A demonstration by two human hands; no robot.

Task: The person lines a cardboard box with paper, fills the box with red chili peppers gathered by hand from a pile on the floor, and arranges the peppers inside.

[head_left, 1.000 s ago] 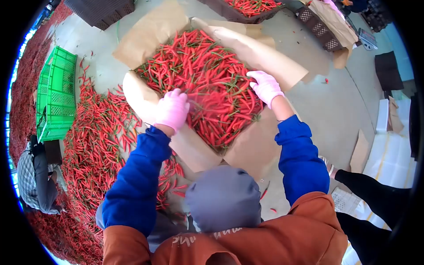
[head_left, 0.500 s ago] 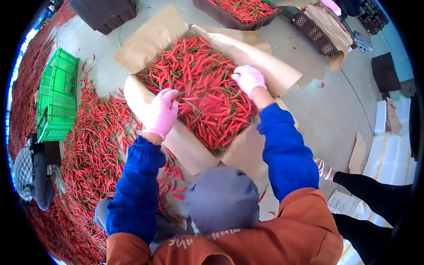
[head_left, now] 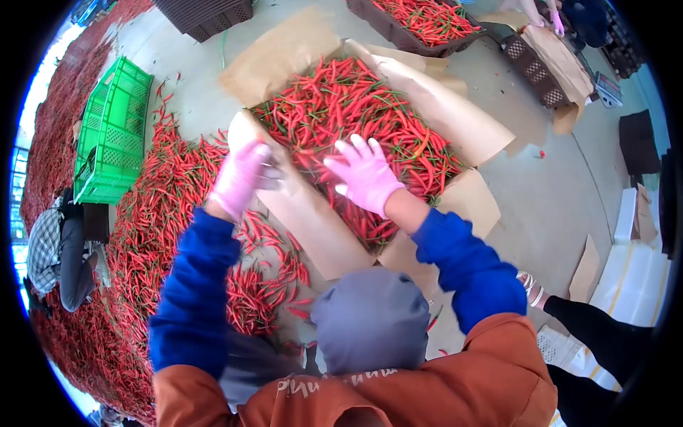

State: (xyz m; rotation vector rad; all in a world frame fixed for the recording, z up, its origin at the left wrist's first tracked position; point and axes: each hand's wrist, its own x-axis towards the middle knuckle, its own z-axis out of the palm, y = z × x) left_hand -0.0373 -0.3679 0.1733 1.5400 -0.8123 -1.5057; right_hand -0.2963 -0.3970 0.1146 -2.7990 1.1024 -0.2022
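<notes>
Red chili peppers (head_left: 334, 99) with green stems are heaped in a box lined with brown paper (head_left: 313, 220), whose flaps are folded outward. My right hand (head_left: 366, 174), in a pink glove with pale fingertips, is over the heap with its fingers spread and nothing in them. At the left flap is my left hand (head_left: 240, 178), also gloved in pink. Its fingers are smeared by motion, so their grip cannot be made out. Loose chili peppers (head_left: 167, 220) cover the floor to the left of the box.
A green crate (head_left: 114, 132) stands tilted at the left, with a crouching person (head_left: 60, 249) below it. Dark crates (head_left: 206, 18) are stacked at the top. Another crate of chilies (head_left: 427, 28) and a paper-lined crate (head_left: 533, 67) stand beyond. A person's leg (head_left: 597, 313) is at the right.
My right hand has moved left from the heap's far right side, and its fingers have spread. My left hand has drawn left, away from the chilies. The whole view has shifted slightly.
</notes>
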